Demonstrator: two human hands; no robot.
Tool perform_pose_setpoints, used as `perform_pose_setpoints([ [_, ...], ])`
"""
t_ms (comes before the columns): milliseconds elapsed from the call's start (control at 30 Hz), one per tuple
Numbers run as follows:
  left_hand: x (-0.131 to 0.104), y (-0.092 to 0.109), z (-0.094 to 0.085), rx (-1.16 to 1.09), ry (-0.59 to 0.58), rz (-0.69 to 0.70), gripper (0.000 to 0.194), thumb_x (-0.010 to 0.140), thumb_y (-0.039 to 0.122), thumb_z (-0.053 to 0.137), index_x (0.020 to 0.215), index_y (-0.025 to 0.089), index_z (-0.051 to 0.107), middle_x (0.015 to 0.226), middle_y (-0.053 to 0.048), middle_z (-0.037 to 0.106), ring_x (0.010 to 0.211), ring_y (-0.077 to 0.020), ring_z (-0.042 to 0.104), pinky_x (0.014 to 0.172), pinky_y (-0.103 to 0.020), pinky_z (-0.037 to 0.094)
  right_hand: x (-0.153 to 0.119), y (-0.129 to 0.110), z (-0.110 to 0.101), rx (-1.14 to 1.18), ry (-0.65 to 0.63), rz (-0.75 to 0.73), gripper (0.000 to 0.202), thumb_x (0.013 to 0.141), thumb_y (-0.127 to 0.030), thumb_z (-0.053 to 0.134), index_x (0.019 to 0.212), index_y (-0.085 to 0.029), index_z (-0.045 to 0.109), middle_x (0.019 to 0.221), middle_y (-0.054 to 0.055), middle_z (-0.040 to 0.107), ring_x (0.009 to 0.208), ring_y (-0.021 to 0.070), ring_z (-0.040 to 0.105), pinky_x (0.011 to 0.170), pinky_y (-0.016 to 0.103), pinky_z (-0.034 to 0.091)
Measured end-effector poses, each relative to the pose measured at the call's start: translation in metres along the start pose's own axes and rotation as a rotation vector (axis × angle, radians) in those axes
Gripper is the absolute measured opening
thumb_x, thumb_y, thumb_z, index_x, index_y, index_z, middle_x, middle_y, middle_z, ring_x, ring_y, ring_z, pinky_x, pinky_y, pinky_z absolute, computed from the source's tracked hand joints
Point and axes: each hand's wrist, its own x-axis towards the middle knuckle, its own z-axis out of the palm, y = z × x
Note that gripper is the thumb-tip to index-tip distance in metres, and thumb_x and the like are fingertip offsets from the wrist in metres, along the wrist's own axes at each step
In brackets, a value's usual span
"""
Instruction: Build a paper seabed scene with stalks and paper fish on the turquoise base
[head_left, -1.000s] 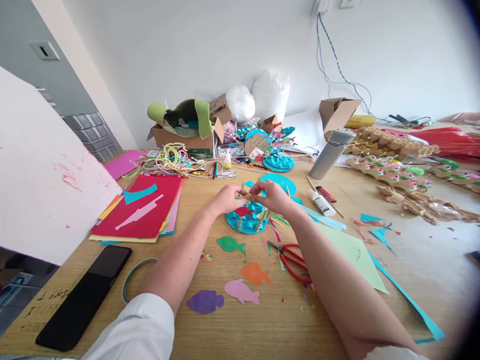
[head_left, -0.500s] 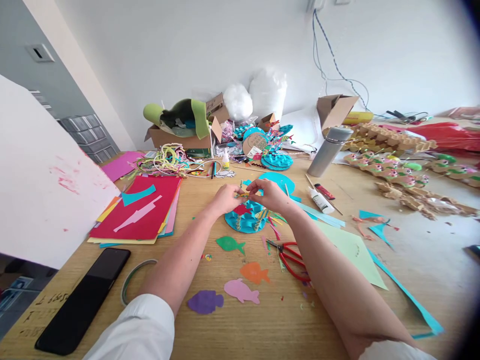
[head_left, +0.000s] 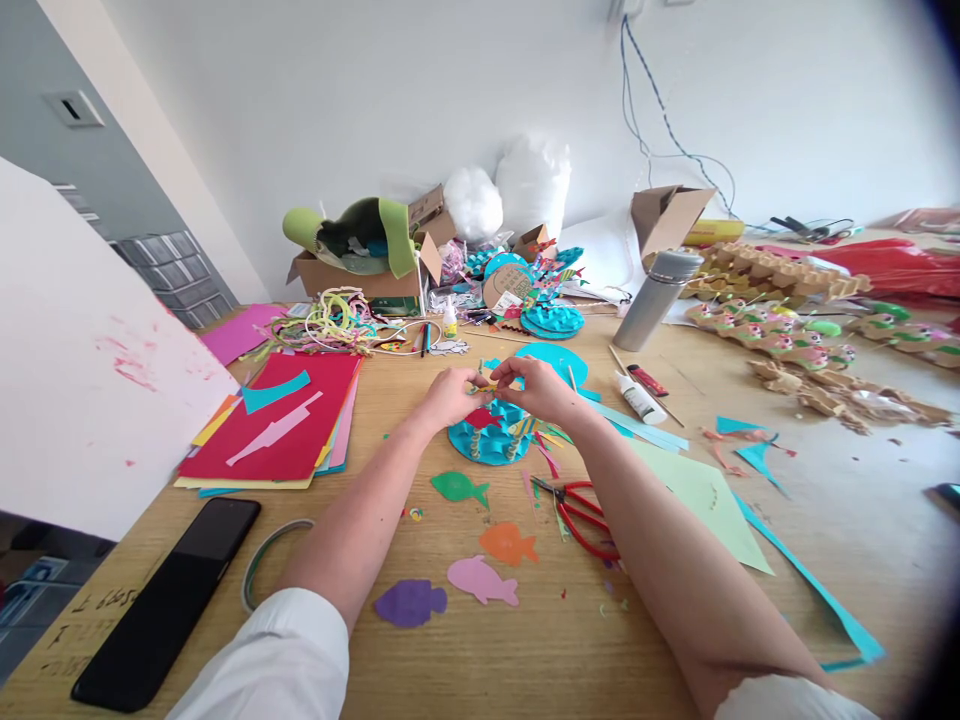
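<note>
Both hands meet above a round blue paper craft (head_left: 491, 446) with wavy blue strips and a red paper fish (head_left: 482, 419) on it. My left hand (head_left: 455, 394) and my right hand (head_left: 536, 386) pinch a small yellowish piece (head_left: 486, 389) between their fingertips; its kind is too small to make out. A yellow striped fish (head_left: 523, 428) shows at the craft's right side. Nearer to me lie loose paper fish: green (head_left: 459, 488), orange (head_left: 509, 544), pink (head_left: 484, 580) and purple (head_left: 411, 604).
Red-handled scissors (head_left: 589, 515) lie by my right forearm. Coloured paper sheets (head_left: 281, 420), a phone (head_left: 169, 600) and a tape roll (head_left: 259, 560) are to the left. A white glue bottle (head_left: 640, 399) and a grey flask (head_left: 658, 300) stand or lie to the right.
The hands stay at the same spot over the blue craft, fingertips still together. The view has shifted very slightly; nothing on the table has visibly moved.
</note>
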Motion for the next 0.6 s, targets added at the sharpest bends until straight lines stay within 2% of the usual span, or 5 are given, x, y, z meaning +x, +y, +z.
perform_pose_setpoints([
  [167, 0.000, 0.001, 0.000, -0.001, 0.024, 0.014, 0.017, 0.070, 0.026, 0.076, 0.082, 0.014, 0.075, 0.076, -0.004, 0.074, 0.072, -0.0187, 0.067, 0.072, -0.027, 0.051, 0.000, 0.002, 0.000, -0.011, 0.013, -0.009, 0.017, 0.071, -0.015, 0.069, 0.087, -0.019, 0.068, 0.079, 0.002, 0.074, 0.086, 0.0206, 0.067, 0.083, 0.034, 0.045],
  [300, -0.001, 0.001, -0.001, -0.002, 0.015, -0.010, 0.016, 0.070, 0.024, 0.075, 0.082, 0.014, 0.075, 0.078, -0.005, 0.074, 0.079, -0.0207, 0.068, 0.076, -0.029, 0.050, -0.001, 0.004, -0.001, 0.015, 0.013, -0.023, 0.017, 0.071, -0.017, 0.069, 0.088, -0.019, 0.069, 0.080, 0.003, 0.075, 0.081, 0.0200, 0.068, 0.081, 0.034, 0.046],
  [433, 0.000, -0.001, -0.001, -0.021, -0.027, -0.047, 0.018, 0.072, 0.025, 0.072, 0.086, 0.014, 0.074, 0.082, -0.004, 0.073, 0.084, -0.0202, 0.067, 0.079, -0.029, 0.049, -0.004, 0.005, -0.008, 0.019, 0.124, -0.080, 0.015, 0.071, -0.022, 0.070, 0.085, -0.018, 0.070, 0.085, 0.005, 0.074, 0.084, 0.0217, 0.068, 0.080, 0.035, 0.048],
  [600, 0.000, 0.000, -0.001, -0.031, -0.041, -0.027, 0.017, 0.073, 0.025, 0.071, 0.086, 0.013, 0.072, 0.084, -0.003, 0.072, 0.086, -0.0184, 0.064, 0.082, -0.029, 0.046, -0.007, -0.002, -0.029, 0.108, 0.254, -0.142, 0.014, 0.077, -0.030, 0.071, 0.087, -0.020, 0.067, 0.088, 0.004, 0.072, 0.085, 0.0199, 0.066, 0.083, 0.037, 0.050],
])
